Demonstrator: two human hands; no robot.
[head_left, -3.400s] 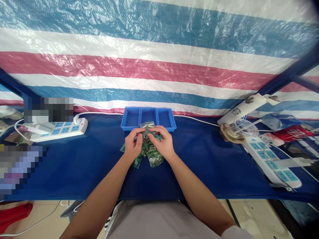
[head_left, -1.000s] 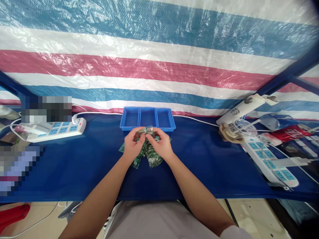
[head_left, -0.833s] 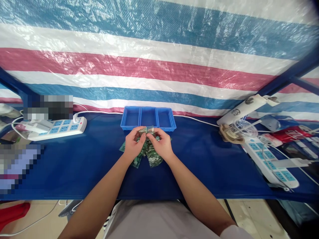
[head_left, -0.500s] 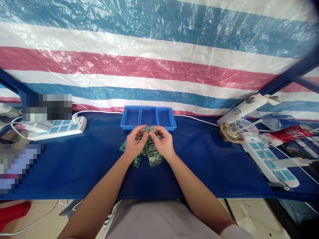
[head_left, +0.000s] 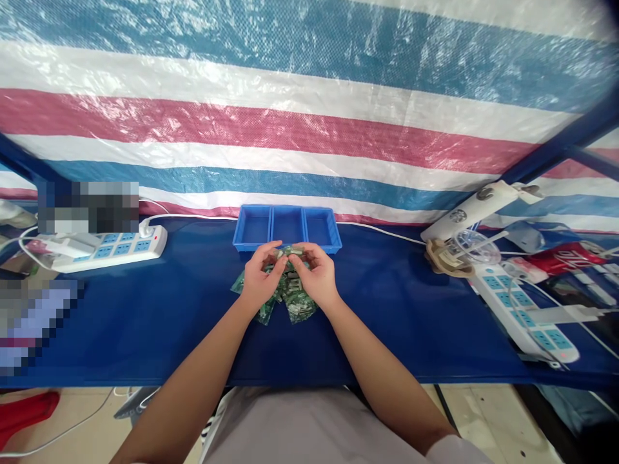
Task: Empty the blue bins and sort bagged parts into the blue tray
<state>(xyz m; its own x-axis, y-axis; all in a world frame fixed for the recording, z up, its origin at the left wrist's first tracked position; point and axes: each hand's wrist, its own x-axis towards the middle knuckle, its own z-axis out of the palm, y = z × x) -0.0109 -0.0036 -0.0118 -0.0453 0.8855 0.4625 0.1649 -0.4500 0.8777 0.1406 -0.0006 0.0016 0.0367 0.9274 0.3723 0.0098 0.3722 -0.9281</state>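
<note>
Several clear packets with green contents (head_left: 300,305) lie in a small heap on the blue table, under and between my hands. My left hand (head_left: 263,273) pinches the left side of one packet (head_left: 292,250) at the top of the heap. On its right side my right hand (head_left: 315,273) grips the same packet, thumbs nearly touching. What exactly is inside the packets is too small to tell. Just behind my fingertips stands a blue tray (head_left: 287,227) with three compartments; no contents show in them.
A white power strip (head_left: 113,250) lies at the left with plugs and cables. At the right are a white cylinder (head_left: 469,211), a clear plastic cup (head_left: 478,247), a red can (head_left: 565,259) and another power strip (head_left: 529,316). A striped sheet (head_left: 290,129) hangs behind the table.
The fingers have shifted very slightly around the packet held between them. Otherwise the hands, the heap and the tray look the same.
</note>
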